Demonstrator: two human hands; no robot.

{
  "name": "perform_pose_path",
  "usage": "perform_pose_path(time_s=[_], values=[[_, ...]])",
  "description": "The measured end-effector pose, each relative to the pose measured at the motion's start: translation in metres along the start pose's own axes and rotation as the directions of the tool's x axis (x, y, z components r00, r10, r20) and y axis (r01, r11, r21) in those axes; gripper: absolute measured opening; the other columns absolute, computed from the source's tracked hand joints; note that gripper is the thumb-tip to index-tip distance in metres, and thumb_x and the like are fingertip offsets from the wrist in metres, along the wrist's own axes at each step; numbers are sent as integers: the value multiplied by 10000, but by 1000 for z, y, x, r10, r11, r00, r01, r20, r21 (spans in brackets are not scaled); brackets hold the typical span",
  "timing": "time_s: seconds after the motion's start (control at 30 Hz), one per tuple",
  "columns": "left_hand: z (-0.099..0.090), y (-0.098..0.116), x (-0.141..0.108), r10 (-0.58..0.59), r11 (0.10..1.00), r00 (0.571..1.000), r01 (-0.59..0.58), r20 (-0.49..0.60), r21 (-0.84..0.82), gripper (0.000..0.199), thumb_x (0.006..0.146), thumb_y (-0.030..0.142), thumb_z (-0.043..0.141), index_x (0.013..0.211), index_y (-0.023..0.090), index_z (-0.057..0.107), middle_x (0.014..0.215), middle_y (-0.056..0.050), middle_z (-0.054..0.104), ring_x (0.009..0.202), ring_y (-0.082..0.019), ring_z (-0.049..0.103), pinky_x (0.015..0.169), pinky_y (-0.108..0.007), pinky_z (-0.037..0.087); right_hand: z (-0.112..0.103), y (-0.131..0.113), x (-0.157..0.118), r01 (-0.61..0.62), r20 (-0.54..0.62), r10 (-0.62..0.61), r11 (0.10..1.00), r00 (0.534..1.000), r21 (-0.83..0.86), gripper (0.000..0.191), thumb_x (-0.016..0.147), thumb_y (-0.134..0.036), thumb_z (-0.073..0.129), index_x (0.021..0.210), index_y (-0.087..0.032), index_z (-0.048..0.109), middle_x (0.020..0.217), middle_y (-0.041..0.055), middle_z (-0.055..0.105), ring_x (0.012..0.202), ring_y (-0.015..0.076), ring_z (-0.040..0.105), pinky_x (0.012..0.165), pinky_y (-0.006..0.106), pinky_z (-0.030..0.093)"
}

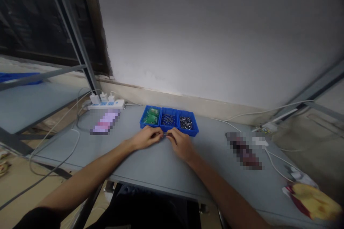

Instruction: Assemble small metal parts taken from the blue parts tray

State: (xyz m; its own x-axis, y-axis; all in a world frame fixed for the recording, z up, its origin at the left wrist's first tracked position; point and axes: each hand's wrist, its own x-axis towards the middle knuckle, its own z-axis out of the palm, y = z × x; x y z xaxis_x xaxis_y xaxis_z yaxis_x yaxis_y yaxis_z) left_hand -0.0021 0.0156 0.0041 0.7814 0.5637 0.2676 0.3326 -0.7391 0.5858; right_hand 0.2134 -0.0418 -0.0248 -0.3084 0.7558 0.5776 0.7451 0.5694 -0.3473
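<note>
My left hand (147, 137) and my right hand (182, 144) meet just in front of three joined blue bins. Between their fingertips is a thin metal piece (165, 135), with one end in each hand's pinch. The left bin (151, 116) holds green packets. Many small metal pins fill the middle bin (168, 118), and short dark metal parts lie in the right bin (186, 122). Both forearms rest near the grey table's front edge.
A white power strip (107, 105) with plugs sits at the table's back left, near a blurred phone-like object (105, 122). Another blurred object (244, 151) lies on the right, with white cables and a yellow cloth (315, 200) beyond it.
</note>
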Motion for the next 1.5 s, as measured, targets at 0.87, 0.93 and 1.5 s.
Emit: perform_pose_path(time_s=[0.87, 0.93, 1.5], values=[[1, 0, 1, 24, 1000, 1000, -24, 6, 12, 259, 1011, 357, 472, 970, 175, 653, 709, 11, 638, 632, -116, 558, 636, -224, 386, 1, 3, 0, -35, 71, 36, 999, 997, -16, 162, 1040, -330, 469, 1030, -226, 592, 973, 43, 727, 836, 182, 691, 734, 268, 466], [0, 0, 1, 30, 999, 1000, -30, 7, 30, 280, 1015, 370, 464, 973, 175, 661, 704, 9, 633, 628, -118, 552, 641, -228, 386, 1, 3, 0, -40, 69, 43, 998, 997, -39, 213, 1052, -313, 429, 959, -225, 600, 915, 40, 721, 786, 182, 683, 712, 274, 461], [-1, 0, 0, 23, 999, 999, -22, -40, 25, 300, 1009, 377, 473, 935, 170, 677, 690, 6, 616, 632, -122, 529, 631, -233, 370, -6, 3, -1, 6, 46, -7, 1000, 999, 25, 255, 1045, -368, 450, 1134, -231, 645, 1039, 49, 743, 914, 185, 702, 811, 286, 499]])
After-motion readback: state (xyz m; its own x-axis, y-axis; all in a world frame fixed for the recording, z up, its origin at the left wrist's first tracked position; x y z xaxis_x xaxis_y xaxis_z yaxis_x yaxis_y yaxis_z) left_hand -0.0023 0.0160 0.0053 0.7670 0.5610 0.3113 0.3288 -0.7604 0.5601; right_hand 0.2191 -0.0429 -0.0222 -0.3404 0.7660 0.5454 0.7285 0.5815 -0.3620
